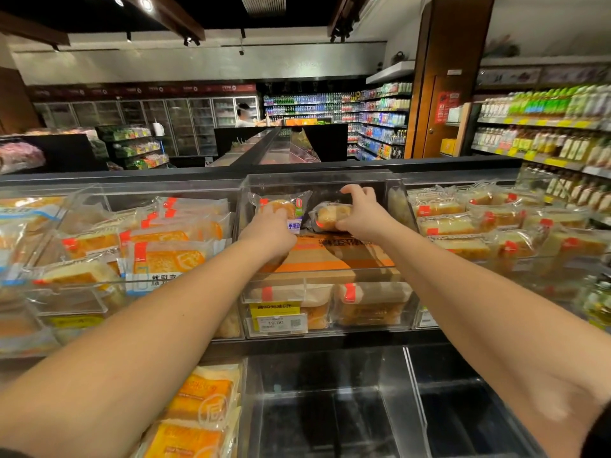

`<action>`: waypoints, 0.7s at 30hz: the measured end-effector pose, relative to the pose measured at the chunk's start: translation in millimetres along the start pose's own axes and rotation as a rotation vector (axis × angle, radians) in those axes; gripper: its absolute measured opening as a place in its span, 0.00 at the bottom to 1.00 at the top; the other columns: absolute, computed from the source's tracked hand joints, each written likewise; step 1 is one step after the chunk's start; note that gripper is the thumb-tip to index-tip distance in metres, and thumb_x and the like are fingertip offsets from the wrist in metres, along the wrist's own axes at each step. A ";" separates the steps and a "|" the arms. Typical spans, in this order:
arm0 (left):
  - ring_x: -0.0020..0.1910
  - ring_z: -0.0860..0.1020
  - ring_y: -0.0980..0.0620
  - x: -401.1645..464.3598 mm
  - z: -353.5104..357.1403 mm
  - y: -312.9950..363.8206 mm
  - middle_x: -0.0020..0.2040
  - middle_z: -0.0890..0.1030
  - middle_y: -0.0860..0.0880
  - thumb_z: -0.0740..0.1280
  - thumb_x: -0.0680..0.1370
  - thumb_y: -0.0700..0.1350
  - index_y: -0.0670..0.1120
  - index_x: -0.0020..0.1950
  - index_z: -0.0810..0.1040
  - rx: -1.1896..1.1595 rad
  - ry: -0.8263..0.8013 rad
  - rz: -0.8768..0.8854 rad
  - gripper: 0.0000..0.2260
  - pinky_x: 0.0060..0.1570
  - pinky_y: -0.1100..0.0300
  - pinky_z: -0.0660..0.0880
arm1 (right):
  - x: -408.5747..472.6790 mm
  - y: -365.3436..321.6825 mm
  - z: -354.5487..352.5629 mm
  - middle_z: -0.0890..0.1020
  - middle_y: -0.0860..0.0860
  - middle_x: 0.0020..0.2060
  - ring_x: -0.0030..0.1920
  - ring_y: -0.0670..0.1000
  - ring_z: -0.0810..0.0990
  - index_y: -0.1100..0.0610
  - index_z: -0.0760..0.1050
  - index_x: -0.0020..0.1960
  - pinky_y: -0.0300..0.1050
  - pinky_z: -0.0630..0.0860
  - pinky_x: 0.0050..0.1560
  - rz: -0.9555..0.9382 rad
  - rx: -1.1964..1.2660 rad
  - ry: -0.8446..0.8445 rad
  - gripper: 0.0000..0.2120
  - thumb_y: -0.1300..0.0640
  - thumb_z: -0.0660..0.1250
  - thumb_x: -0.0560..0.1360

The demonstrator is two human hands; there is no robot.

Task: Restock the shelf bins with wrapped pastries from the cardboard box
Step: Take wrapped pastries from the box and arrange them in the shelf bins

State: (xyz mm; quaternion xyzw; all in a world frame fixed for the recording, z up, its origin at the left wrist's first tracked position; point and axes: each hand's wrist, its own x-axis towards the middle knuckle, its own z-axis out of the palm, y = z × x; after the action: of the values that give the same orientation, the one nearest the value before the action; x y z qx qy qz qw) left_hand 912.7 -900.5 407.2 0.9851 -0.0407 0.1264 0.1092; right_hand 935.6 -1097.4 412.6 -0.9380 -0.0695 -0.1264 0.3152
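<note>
Inside a clear shelf bin [401,206], the left hand [269,231] and right hand [360,209] each grip a wrapped pastry [330,214] above an orange cardboard box [330,259]; packed neighbouring bins [496,219] flank them.

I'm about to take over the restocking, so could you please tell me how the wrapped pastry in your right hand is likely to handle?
The wrapped pastry is probably light and soft, since the right hand holds it by fingers alone. Its glossy film wrapper may be slippery and crinkly. It likely squashes under a hard squeeze, so a gentle grip seems wise.
</note>
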 end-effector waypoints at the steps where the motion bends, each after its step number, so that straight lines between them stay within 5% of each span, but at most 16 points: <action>1: 0.67 0.70 0.44 0.9 1.0 -0.3 0.72 0.64 0.44 0.65 0.78 0.48 0.46 0.72 0.67 -0.005 -0.008 -0.008 0.23 0.62 0.49 0.74 | -0.1 1.8 -1.8 0.61 0.54 0.73 0.58 0.55 0.76 0.49 0.61 0.75 0.44 0.77 0.45 -0.022 -0.039 -0.013 0.34 0.60 0.72 0.74; 3: 0.69 0.69 0.43 2.2 3.4 -1.2 0.73 0.62 0.44 0.66 0.78 0.49 0.46 0.73 0.66 0.004 -0.027 -0.019 0.25 0.63 0.47 0.74 | -0.4 4.9 -5.1 0.69 0.52 0.69 0.54 0.51 0.77 0.50 0.64 0.73 0.41 0.75 0.45 -0.069 -0.044 -0.004 0.29 0.63 0.69 0.76; 7: 0.66 0.71 0.43 4.3 4.7 -3.0 0.72 0.64 0.45 0.66 0.78 0.50 0.47 0.72 0.67 -0.021 -0.026 -0.035 0.24 0.61 0.46 0.75 | -1.0 4.7 -9.2 0.81 0.45 0.54 0.53 0.47 0.79 0.53 0.67 0.73 0.36 0.72 0.47 -0.020 0.319 0.046 0.26 0.58 0.70 0.77; 12: 0.67 0.69 0.43 5.1 5.7 -0.2 0.70 0.65 0.44 0.66 0.78 0.50 0.47 0.71 0.68 -0.078 0.019 -0.031 0.22 0.62 0.47 0.74 | 3.4 3.0 -3.2 0.76 0.50 0.61 0.55 0.49 0.72 0.54 0.68 0.73 0.43 0.70 0.52 0.193 0.604 0.154 0.27 0.51 0.71 0.77; 16: 0.62 0.72 0.44 6.4 1.1 7.8 0.63 0.69 0.46 0.66 0.78 0.48 0.47 0.62 0.71 -0.085 0.170 0.175 0.14 0.56 0.49 0.75 | 19.7 -7.6 -3.0 0.77 0.52 0.62 0.57 0.52 0.75 0.55 0.71 0.70 0.44 0.72 0.50 0.257 0.629 0.146 0.24 0.52 0.72 0.76; 21: 0.78 0.53 0.43 15.4 7.9 9.5 0.80 0.50 0.50 0.63 0.80 0.50 0.55 0.79 0.58 0.159 -0.054 0.277 0.28 0.69 0.43 0.67 | 30.7 -11.9 -3.5 0.78 0.55 0.63 0.63 0.56 0.75 0.56 0.73 0.68 0.48 0.72 0.55 0.339 0.667 0.146 0.23 0.51 0.72 0.76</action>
State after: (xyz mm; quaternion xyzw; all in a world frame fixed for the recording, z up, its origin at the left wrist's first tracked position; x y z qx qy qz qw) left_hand 928.5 -912.3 405.7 0.9786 -0.1692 0.1167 0.0113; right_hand 961.8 -1088.6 430.8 -0.7706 0.0720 -0.1093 0.6238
